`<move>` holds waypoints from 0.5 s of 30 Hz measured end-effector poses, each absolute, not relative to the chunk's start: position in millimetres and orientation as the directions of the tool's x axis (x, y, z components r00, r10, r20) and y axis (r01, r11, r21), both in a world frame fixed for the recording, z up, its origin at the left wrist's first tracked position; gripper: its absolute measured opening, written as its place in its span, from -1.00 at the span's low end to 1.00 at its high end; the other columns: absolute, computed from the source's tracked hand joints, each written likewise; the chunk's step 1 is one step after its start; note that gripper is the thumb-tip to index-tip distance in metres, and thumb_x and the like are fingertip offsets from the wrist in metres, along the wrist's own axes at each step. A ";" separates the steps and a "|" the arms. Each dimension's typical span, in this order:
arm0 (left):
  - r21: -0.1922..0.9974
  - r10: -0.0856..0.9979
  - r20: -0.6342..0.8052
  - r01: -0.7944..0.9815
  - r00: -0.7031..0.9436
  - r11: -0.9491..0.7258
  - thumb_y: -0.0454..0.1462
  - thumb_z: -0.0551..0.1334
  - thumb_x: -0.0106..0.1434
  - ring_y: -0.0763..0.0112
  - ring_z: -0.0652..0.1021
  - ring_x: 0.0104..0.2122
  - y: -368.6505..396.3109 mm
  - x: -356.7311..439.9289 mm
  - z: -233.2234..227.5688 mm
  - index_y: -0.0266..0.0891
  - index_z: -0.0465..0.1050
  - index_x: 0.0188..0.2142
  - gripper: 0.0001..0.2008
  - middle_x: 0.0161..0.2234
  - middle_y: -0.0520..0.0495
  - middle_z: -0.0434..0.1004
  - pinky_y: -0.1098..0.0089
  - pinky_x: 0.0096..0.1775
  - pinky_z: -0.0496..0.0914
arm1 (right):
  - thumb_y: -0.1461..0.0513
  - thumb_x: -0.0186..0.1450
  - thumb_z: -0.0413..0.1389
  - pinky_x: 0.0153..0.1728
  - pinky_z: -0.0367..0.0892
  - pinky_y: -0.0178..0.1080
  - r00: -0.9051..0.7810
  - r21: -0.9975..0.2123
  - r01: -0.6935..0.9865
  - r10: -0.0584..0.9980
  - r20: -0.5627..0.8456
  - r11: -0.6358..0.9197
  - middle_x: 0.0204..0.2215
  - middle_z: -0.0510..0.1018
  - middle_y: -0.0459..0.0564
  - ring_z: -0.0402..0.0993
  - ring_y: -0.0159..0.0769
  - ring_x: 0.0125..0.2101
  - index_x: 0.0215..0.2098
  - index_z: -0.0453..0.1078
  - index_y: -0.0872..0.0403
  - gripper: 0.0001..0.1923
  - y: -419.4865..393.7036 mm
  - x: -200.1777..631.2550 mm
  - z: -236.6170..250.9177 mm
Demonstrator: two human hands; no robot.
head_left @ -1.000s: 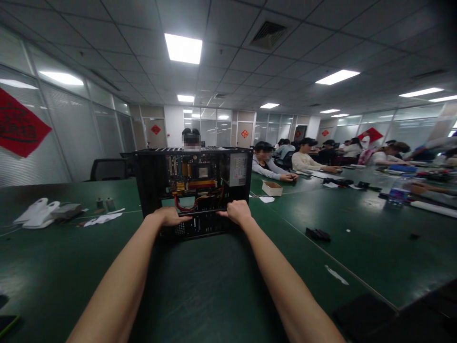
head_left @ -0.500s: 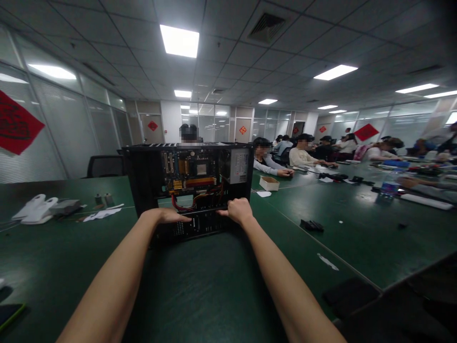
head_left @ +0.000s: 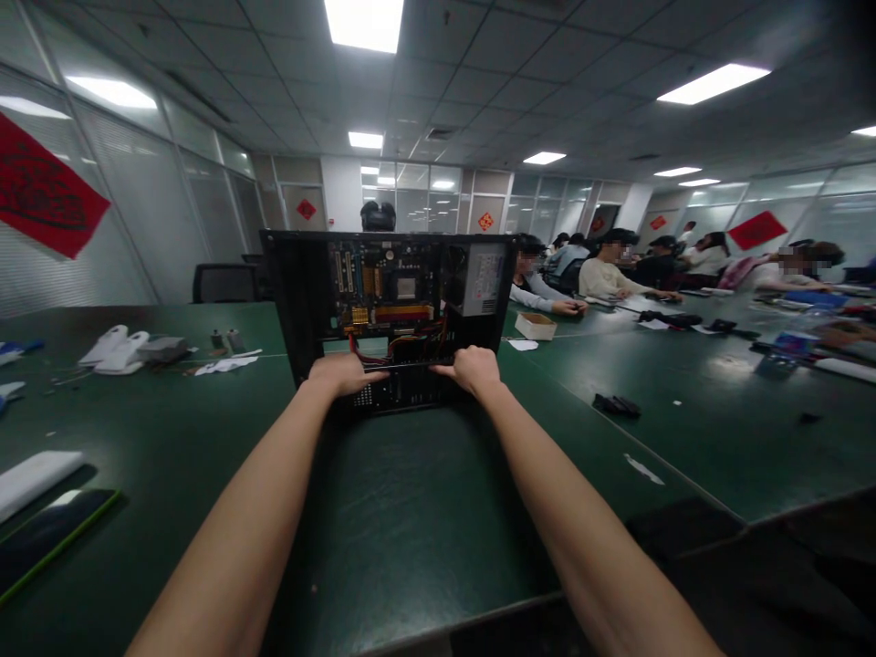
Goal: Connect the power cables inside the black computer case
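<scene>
Left hand (head_left: 340, 372) and right hand (head_left: 478, 370) grip the computer case (head_left: 293, 306); motherboard (head_left: 392, 272) and power supply (head_left: 482, 281) appear in place; this side stands uncovered.

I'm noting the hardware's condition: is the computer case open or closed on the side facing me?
Open: the near side of the computer case is uncovered, leaving the motherboard and power supply visible inside.
</scene>
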State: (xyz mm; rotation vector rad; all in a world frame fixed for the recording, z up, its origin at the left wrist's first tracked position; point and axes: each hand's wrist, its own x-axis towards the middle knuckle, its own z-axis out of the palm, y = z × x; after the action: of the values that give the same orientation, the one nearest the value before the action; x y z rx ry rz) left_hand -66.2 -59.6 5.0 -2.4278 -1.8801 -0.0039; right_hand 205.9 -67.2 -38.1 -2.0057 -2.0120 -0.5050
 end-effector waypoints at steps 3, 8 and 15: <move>-0.071 0.970 0.030 0.969 0.240 -0.237 0.41 -0.14 0.06 -0.03 0.49 0.02 -57.3 -66.7 2.4 -0.09 0.34 0.18 -0.06 0.07 -0.24 0.49 0.21 -0.04 0.36 | -0.37 0.19 -0.20 -0.27 0.34 -0.20 -0.010 0.067 0.998 0.903 0.429 -0.021 -0.32 0.58 0.33 0.55 -0.03 -0.26 -0.27 0.58 0.21 -0.09 -64.9 205.9 -40.9; -0.055 0.951 -0.007 0.950 0.308 -0.308 0.37 -0.13 0.11 -0.01 0.48 0.05 -55.7 -68.6 4.6 -0.08 0.34 0.18 -0.12 0.11 -0.21 0.46 0.22 -0.02 0.35 | -0.37 0.19 -0.16 -0.27 0.33 -0.19 -0.012 0.068 0.997 0.905 0.426 -0.019 -0.32 0.58 0.35 0.55 -0.02 -0.25 -0.26 0.58 0.22 -0.11 -65.1 206.3 -42.3; -0.012 0.939 -0.024 0.939 0.343 -0.343 0.36 -0.09 0.11 0.04 0.48 0.04 -56.7 -69.5 9.5 -0.01 0.32 0.20 -0.16 0.10 -0.15 0.48 0.25 -0.01 0.35 | -0.35 0.18 -0.13 -0.30 0.34 -0.23 -0.016 0.074 0.997 0.893 0.449 -0.019 -0.35 0.59 0.31 0.56 -0.06 -0.29 -0.31 0.58 0.21 -0.15 -67.0 204.7 -41.6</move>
State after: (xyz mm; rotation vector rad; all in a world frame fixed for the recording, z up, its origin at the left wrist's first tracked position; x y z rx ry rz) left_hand -69.5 -56.7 9.5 -2.5773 -1.8021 0.0413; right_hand 204.7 -67.0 -41.6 -1.9917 -1.9891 -0.5514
